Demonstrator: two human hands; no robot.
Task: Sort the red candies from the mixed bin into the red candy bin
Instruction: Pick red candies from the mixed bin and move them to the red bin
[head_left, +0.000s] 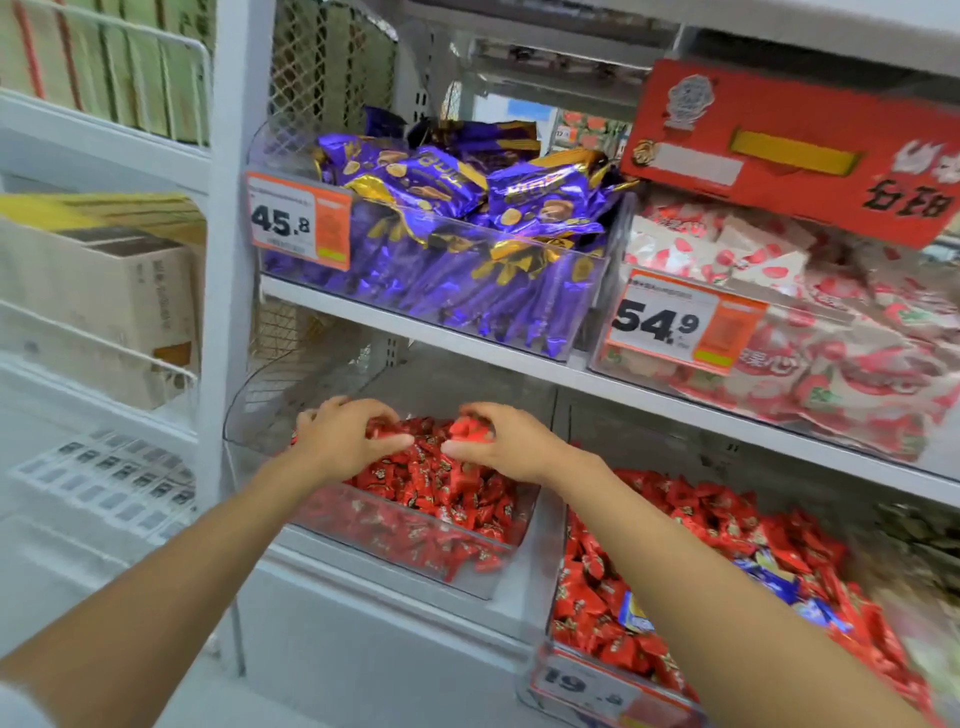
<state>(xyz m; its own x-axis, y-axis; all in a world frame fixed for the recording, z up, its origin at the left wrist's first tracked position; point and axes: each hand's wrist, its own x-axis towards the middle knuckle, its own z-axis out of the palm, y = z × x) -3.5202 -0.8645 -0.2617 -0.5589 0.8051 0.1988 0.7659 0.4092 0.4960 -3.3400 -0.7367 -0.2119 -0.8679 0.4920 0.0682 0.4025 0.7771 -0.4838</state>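
Both hands hover over the red candy bin (511, 571), a clear plastic bin on the lower shelf heaped with red wrapped candies (447, 499). My left hand (345, 436) is curled around a few red candies above the heap. My right hand (496, 439) grips a bunch of red candies beside it. To the right stands the mixed bin (582, 686), full of red candies with a few blue wrapped candies (769, 574) among them; my right forearm crosses over it.
On the upper shelf stand a clear bin of purple candy packs (457, 239) with a 45.8 price tag and a bin of white-and-red packs (810, 343) tagged 54.9. A red carton (789, 150) rests above. White wire racks (104, 364) with boxes fill the left.
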